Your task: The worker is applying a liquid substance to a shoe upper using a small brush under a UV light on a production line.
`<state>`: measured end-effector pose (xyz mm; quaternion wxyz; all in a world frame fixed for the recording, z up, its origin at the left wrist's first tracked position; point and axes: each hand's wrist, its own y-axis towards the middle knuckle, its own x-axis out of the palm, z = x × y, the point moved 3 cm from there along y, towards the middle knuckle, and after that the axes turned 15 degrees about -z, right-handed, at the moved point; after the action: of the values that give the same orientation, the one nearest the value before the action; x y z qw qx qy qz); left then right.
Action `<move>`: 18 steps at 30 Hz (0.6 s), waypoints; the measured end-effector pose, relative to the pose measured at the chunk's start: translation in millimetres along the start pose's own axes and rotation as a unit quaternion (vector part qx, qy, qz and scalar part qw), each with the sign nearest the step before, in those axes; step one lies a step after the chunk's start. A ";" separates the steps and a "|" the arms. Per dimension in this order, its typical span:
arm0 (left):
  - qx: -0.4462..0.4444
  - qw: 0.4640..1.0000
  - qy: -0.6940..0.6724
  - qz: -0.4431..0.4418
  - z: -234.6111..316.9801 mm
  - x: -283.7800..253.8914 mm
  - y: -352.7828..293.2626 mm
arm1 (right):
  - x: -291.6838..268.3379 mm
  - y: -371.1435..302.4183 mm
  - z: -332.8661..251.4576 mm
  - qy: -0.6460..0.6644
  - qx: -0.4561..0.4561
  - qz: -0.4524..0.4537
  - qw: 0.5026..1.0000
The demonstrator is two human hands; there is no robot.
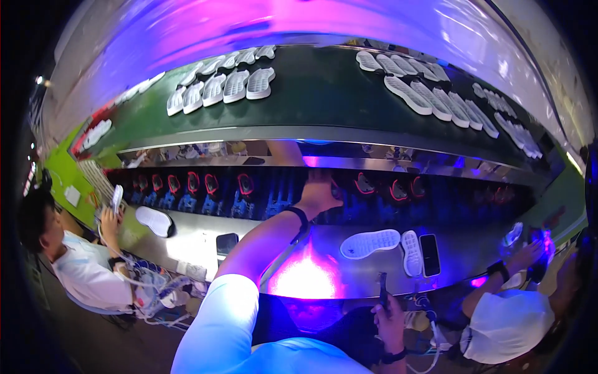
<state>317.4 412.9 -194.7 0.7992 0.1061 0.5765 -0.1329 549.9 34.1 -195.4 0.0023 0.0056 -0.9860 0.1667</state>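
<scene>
My left hand (320, 194) reaches forward over a dark lower belt, onto the row of dark shoe pieces with glowing red outlines. Its fingers are blurred in the dim light, so I cannot tell whether it grips anything. Low on the right, in front of the bench edge, my right hand (390, 321) is closed around a slim dark tool, probably a brush, (383, 285) that points upward. On the metal bench (311, 240) lie a white shoe sole (370, 244), a narrower white sole (412, 254) and a black phone (430, 255).
Rows of white soles (235, 86) stand on a green upper belt (311, 93). Glowing-edged shoe pieces (245, 184) line the lower belt. Another phone (227, 244) and a sole (154, 221) lie leftward. Co-workers sit left (87, 268) and right (511, 324), with white hoses nearby.
</scene>
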 end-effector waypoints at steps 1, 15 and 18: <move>0.024 1.000 0.007 -0.008 -14.7 -7.3 0.0 | -0.3 5.8 -1.4 -0.016 -0.001 -0.020 1.000; 0.073 0.979 0.064 -0.179 49.7 28.9 69.1 | -21.8 27.0 -3.1 -0.026 -0.050 0.036 0.998; 0.062 0.976 0.021 -0.206 82.4 53.7 91.4 | -25.6 21.0 0.0 -0.035 -0.054 0.066 0.996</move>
<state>437.6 467.6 -218.5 0.7343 0.0377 0.5933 -0.3277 575.3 54.2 -202.5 -0.0433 -0.0534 -0.9913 0.1126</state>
